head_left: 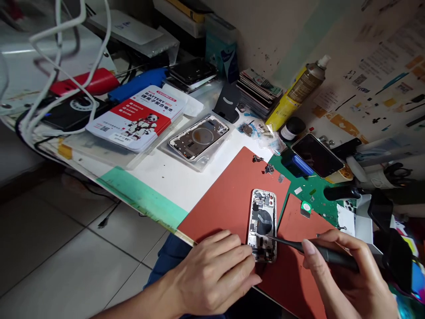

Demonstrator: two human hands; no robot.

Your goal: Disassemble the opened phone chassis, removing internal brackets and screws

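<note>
An opened phone (263,223), its inner parts and a dark round coil area exposed, lies lengthwise on the red-brown mat (215,201). My left hand (215,270) is closed, its bent fingers together against the phone's lower left edge, gripping it there. From the right, my right hand (348,270) pinches a slim black tool with a thin pointed tip (288,242). That tip is over the lower middle of the phone, at or very near its inner parts; contact cannot be made out. Small metal parts (269,169) sit on the mat's far corner.
Another phone housing (201,137) rests on a clear tray, beside red-and-white battery packs (136,117). A yellow spray can (295,93) leans near the wall. A dark-screened phone (318,154) is propped at right. White cables (58,66) hang at left; the table edge (146,199) runs diagonally.
</note>
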